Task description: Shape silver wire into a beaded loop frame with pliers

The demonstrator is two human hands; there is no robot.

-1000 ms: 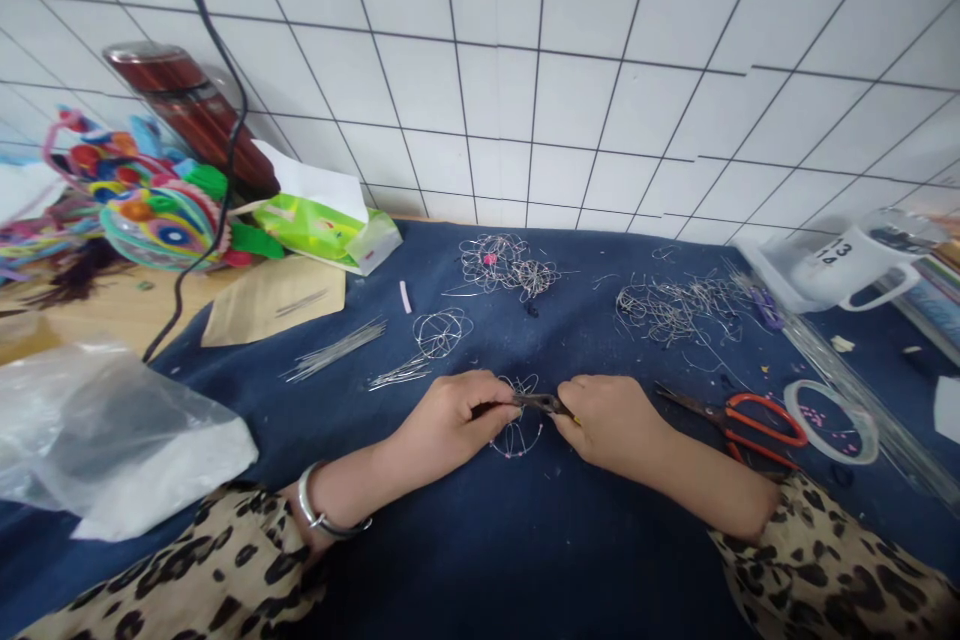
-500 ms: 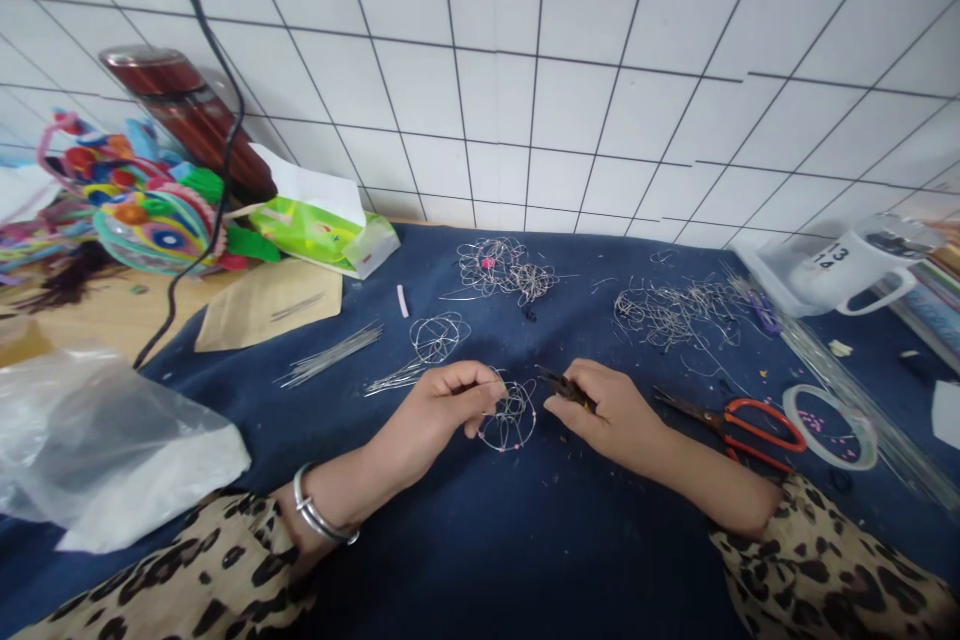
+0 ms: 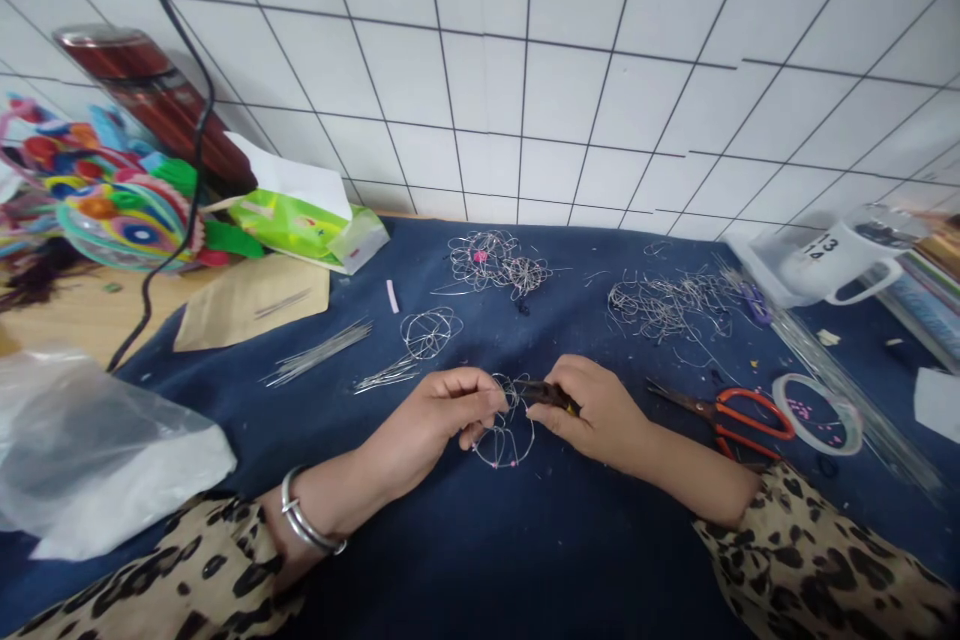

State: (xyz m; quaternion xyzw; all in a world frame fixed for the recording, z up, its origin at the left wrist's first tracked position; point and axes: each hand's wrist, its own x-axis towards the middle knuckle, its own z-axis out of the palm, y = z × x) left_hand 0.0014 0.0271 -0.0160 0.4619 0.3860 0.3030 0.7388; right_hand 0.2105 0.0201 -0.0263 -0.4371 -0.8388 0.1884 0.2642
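Between thumb and fingers, my left hand point(image 3: 457, 407) pinches a round wire ornament point(image 3: 504, 465), a thin silver ring with inner loops and small pink beads. My right hand point(image 3: 592, 412) is wrapped round dark pliers point(image 3: 551, 394). The tips of the pliers reach the upper part of the ornament, close to my left fingertips; whether they grip a wire is too small to tell. Behind my hands lies a similar wire ring point(image 3: 431, 333), with cut wires point(image 3: 386, 375) beside it.
Red-handled scissors point(image 3: 754, 412) and a clear ring-shaped dish point(image 3: 855, 420) with pink beads lie at right. Tangled wire point(image 3: 667, 305) and looped wire pieces point(image 3: 487, 260) lie farther back. A mug point(image 3: 844, 255) stands back right; a plastic bag point(image 3: 97, 460) lies left.
My right hand has brought the pliers leftward to the ornament, closing the gap between them. The ornament has tilted and hangs slightly lower in my left hand. The camera view has shifted a little.
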